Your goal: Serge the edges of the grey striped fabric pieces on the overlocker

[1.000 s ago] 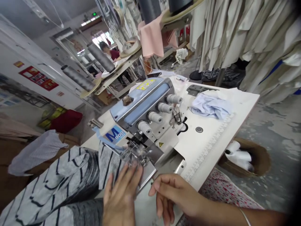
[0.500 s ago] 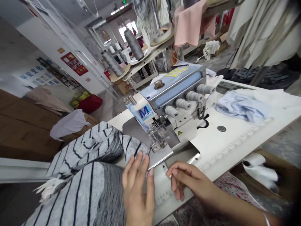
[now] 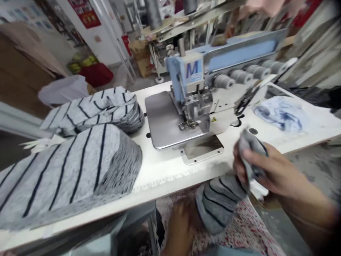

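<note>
My right hand [image 3: 269, 167] is closed on one end of a grey striped cloth piece [image 3: 221, 199], which hangs over my lap past the table's front edge. Low in the view, my left hand [image 3: 183, 220] is blurred beside the cloth's lower end; its fingers cannot be made out. Behind them stands a sewing machine [image 3: 194, 78] marked M900, with a bare metal plate [image 3: 170, 117]. To the left, one stack of striped cloth pieces [image 3: 80, 160] lies in front of another stack [image 3: 106, 106].
The white table [image 3: 160, 174] carries a light blue crumpled cloth [image 3: 282, 113] at the right. Grey thread cones [image 3: 152, 14] and hanging fabric [image 3: 317, 46] stand behind. Boxes and a red bundle [image 3: 97, 74] are at the back left.
The striped piece has left the machine plate and now hangs from my right hand. Both hands have moved off the table's front part, and the view has turned downward.
</note>
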`<state>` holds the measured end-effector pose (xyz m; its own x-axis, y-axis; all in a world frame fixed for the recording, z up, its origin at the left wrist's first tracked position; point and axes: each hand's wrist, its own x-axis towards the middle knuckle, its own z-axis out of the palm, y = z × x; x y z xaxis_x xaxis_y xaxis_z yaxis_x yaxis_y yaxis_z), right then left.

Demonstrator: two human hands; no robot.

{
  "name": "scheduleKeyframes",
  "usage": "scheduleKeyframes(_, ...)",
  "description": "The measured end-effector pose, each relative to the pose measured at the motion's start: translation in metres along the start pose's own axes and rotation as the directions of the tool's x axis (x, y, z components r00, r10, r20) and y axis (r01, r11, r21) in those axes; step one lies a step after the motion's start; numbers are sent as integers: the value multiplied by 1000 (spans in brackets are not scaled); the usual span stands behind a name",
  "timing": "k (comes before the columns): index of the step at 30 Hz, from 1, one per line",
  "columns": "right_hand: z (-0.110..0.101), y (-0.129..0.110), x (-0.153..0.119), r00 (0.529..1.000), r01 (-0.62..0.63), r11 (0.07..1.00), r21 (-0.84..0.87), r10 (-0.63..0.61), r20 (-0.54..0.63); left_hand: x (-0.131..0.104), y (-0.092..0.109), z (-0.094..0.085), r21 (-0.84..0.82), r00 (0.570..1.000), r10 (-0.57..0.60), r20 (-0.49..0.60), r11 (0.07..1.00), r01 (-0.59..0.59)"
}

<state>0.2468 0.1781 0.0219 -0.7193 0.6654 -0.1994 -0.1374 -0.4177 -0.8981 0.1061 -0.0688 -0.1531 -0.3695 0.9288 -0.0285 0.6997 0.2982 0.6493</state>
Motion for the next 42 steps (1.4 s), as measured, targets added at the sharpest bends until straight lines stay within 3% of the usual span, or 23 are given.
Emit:
scheduleKeyframes(2, -2, 13, -20, 962, -53, 965, -258, 118, 245, -17, -36, 4, 41, 970, -228, -91, 972, 232)
scheduleKeyframes(3, 0, 23, -27, 940, -29, 923, -384, 156, 304, -20, -50, 5, 42, 938, -320, -133, 944, 328)
scheduleKeyframes(5, 7, 43, -33, 938, 47, 818, -573, 161, 307, -17, -70, 6, 12, 875, -452, -177, 887, 461)
scheduleKeyframes(8, 22, 62, -31, 945, 144, 714, -685, 105, 309, 0, -93, -2, -86, 810, -557, -181, 830, 552)
scheduleKeyframes(12, 35, 60, -30, 884, 280, 659, -698, 107, 456, 13, -126, -36, -261, 705, -669, -238, 743, 617)
scheduleKeyframes(15, 41, 59, -36, 909, 255, 627, -736, 105, 404, 9, -135, -58, -391, 624, -721, -301, 690, 609)
scheduleKeyframes(16, 43, 62, -38, 931, 222, 625, -748, 93, 354, 6, -129, -60, -424, 623, -720, -306, 689, 587)
scheduleKeyframes(18, 49, 70, -41, 961, 173, 626, -760, 62, 270, 0, -103, -53, -476, 683, -678, -272, 711, 517)
scheduleKeyframes(20, 56, 78, -40, 960, 183, 610, -771, 57, 273, -6, -61, -38, -530, 800, -575, -173, 739, 417)
scheduleKeyframes(22, 62, 81, -39, 927, 252, 595, -763, 78, 367, -11, -16, -25, -617, 910, -415, -16, 720, 318)
scheduleKeyframes(24, 67, 79, -37, 912, 306, 585, -751, 46, 408, -12, 19, -17, -697, 960, -264, 98, 670, 256)
scheduleKeyframes(26, 70, 73, -37, 942, 299, 579, -759, -52, 331, -9, 35, -16, -728, 975, -160, 153, 649, 221)
scheduleKeyframes(28, 72, 65, -40, 967, 256, 586, -769, -144, 212, -3, 31, -16, -703, 976, -146, 163, 677, 219)
scheduleKeyframes(31, 67, 56, -49, 970, 239, 627, -742, -181, 160, -5, 3, -25, -612, 954, -276, 116, 736, 287)
scheduleKeyframes(34, 50, 62, -56, 976, 216, 599, -771, -164, 146, -34, -26, -56, -524, 897, -442, 18, 759, 385)
scheduleKeyframes(38, 20, 105, -45, 993, 18, 538, -843, -108, -48, -74, -45, -108, -394, 783, -606, -142, 760, 517)
scheduleKeyframes(40, 9, 137, -28, 991, -103, 561, -822, -15, -135, -72, -57, -115, -324, 761, -624, -181, 768, 553)
scheduleKeyframes(42, 2, 168, -6, 990, -126, 574, -809, 17, -143, -56, -74, -109, -270, 764, -618, -187, 780, 565)
